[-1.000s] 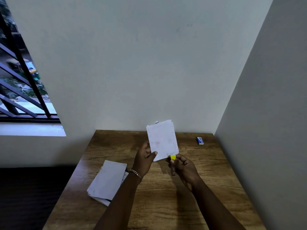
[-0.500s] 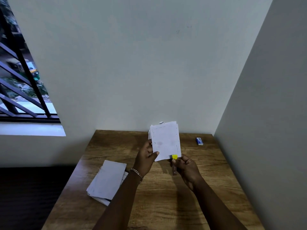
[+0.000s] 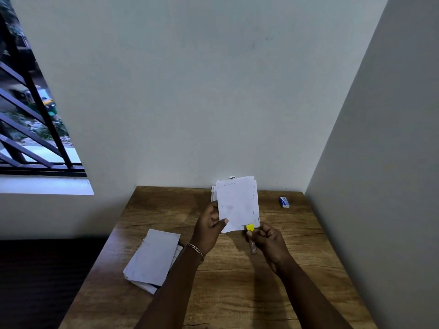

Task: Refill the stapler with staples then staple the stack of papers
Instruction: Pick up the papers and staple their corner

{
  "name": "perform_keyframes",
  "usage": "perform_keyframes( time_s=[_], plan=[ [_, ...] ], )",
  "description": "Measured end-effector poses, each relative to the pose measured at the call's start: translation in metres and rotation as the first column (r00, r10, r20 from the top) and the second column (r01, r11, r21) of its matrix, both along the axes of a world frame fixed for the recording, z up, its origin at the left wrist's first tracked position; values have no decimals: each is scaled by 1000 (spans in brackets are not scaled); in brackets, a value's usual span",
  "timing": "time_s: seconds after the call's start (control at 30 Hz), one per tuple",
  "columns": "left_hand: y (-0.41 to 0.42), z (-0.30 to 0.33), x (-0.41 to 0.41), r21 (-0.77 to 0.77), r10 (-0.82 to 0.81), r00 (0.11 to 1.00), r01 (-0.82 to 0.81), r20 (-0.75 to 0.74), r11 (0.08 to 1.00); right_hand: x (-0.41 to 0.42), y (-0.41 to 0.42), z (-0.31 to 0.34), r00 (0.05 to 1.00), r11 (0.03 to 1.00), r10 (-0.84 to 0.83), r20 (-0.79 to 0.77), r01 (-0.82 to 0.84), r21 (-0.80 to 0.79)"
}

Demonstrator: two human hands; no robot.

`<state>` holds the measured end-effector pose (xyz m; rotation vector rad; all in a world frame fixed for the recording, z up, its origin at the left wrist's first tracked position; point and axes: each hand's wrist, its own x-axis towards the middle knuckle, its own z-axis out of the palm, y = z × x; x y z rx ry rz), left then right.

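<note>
Wooden table [image 3: 237, 293] in wall corner, left hand [image 3: 210, 227] pinching upright stack of papers [image 3: 238, 205] above it, right hand [image 3: 268, 242] gripping yellow-tipped stapler [image 3: 250, 227] at stack's lower right corner, second paper pile [image 3: 152, 257] lying left, blue staple box [image 3: 284, 202] far right.

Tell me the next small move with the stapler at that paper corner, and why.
Probably squeeze the stapler shut. The right hand holds its yellow tip at the lower right corner of the held papers, which the left hand grips upright above the table.
</note>
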<state>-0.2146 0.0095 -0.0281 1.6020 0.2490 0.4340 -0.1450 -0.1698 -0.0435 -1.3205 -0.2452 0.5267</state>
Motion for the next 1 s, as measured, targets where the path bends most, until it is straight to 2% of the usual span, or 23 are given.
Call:
perform_keyframes(
  time_s=[0.13,0.23,0.33,0.43,0.53,0.6,0.7,0.8,1.0],
  plan=[
    [-2,0,-1,-27,-3,1000,3,16,1000,-3,0,4,999,1000,10,-38,-9,28],
    [-1,-1,0,-49,20,1000,-19,16,999,-8,3,7,986,989,70,-152,-49,136],
    [0,-3,1,-72,30,1000,-30,-4,997,-9,6,11,961,979,29,-276,28,201],
    [-1,-4,1,-72,18,1000,-20,-25,997,-3,8,16,959,993,-104,-264,117,31],
    [-2,-4,1,-80,-26,1000,26,-5,996,3,9,28,980,980,-153,-128,133,-150],
    [-3,0,0,-170,-67,997,62,-24,984,8,12,39,978,971,-174,-117,151,-188],
    [-5,3,-1,-276,-168,982,139,-84,951,18,17,55,925,970,-211,-315,158,-184],
    [-6,2,1,-212,-193,975,167,-107,963,27,18,65,840,986,-164,-517,139,-87],
    [-8,9,7,-202,-72,977,30,-200,979,25,17,69,824,990,-102,-557,141,26]
  ],
)
